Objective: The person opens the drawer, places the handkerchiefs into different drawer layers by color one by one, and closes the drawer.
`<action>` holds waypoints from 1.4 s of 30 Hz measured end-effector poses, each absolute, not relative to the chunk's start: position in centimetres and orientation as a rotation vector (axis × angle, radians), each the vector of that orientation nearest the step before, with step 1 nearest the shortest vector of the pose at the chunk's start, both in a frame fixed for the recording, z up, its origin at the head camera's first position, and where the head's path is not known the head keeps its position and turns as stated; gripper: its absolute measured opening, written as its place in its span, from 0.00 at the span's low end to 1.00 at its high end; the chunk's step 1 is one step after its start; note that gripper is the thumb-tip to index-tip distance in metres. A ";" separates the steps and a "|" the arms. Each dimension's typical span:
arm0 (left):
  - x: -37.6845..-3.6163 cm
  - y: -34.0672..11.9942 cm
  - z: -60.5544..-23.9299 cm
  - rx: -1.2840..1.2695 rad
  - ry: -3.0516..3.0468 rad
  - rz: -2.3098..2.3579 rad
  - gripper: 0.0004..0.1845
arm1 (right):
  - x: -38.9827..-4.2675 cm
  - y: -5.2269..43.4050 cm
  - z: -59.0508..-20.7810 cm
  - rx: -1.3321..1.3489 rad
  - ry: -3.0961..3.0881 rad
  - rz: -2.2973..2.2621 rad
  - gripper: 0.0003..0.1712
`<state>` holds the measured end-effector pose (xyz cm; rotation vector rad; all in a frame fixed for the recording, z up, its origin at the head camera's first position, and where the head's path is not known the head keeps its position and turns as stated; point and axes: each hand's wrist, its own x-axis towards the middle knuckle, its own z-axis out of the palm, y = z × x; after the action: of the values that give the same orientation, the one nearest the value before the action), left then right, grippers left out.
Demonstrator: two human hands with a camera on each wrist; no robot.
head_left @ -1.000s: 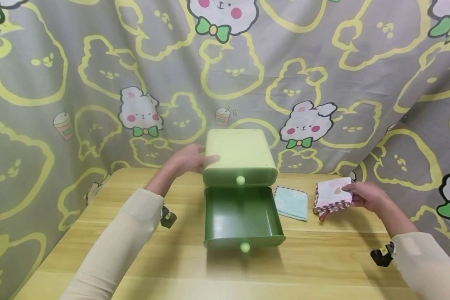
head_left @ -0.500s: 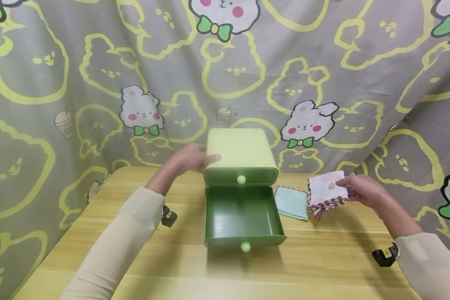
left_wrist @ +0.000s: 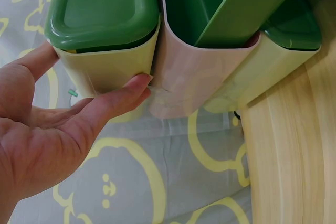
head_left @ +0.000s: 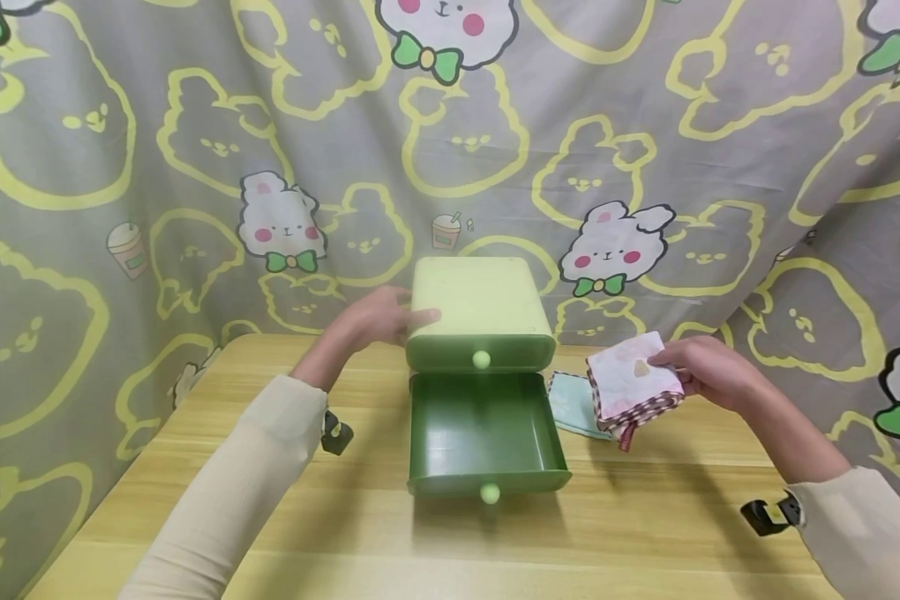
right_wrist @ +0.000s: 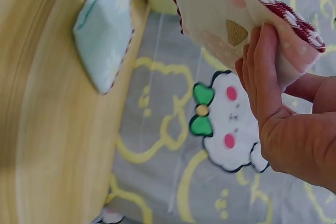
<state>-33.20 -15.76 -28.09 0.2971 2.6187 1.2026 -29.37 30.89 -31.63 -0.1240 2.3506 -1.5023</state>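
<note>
Item: small green drawer cabinet [head_left: 482, 312], pale green shell, standing at the far middle of the wooden table [head_left: 645, 517]. Upper drawer closed, round knob [head_left: 482, 360] facing the person. Lower drawer [head_left: 486, 433], dark green, pulled out toward 6 o'clock, its inside bare, its own knob [head_left: 490, 493] at the front edge.

Item: left hand [head_left: 378, 318], at 9 o'clock of the cabinet. Fingers straight and relaxed, laid flat against the cabinet's left side; in the left wrist view the thumb tip [left_wrist: 137, 83] touches the pale shell and the hand wraps nothing.

Item: folded pink cloth [head_left: 632, 383], pale pink print with a red-checked border, held off the table at 3 o'clock of the cabinet, just beside the open drawer's right wall. Right hand [head_left: 708, 372] pinches it: fingers [right_wrist: 261, 72] lie along the top face, thumb beneath.

Item: folded pale blue cloth [head_left: 570, 404], flat on the table at 3 o'clock of the drawer, partly under the raised pink cloth.

Item: grey curtain [head_left: 195, 125] with yellow outlines and white rabbits, hanging behind and beside the table from 9 through 3 o'clock.
</note>
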 end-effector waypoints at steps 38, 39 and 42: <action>-33.4 -15.8 -28.2 0.304 2.634 1.175 0.41 | -25.6 20.7 -28.5 -0.386 2.133 -1.566 0.15; -33.4 -15.8 -28.2 0.306 2.638 1.171 0.41 | -25.6 20.5 -28.6 -0.382 2.132 -1.572 0.15; -33.4 -15.8 -28.2 0.309 2.646 1.164 0.41 | -25.7 19.8 -28.8 -0.370 2.124 -1.591 0.13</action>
<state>-33.38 -15.81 -28.22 0.3092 2.6455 1.1641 -25.72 19.83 -28.84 -0.3700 2.1242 -1.5913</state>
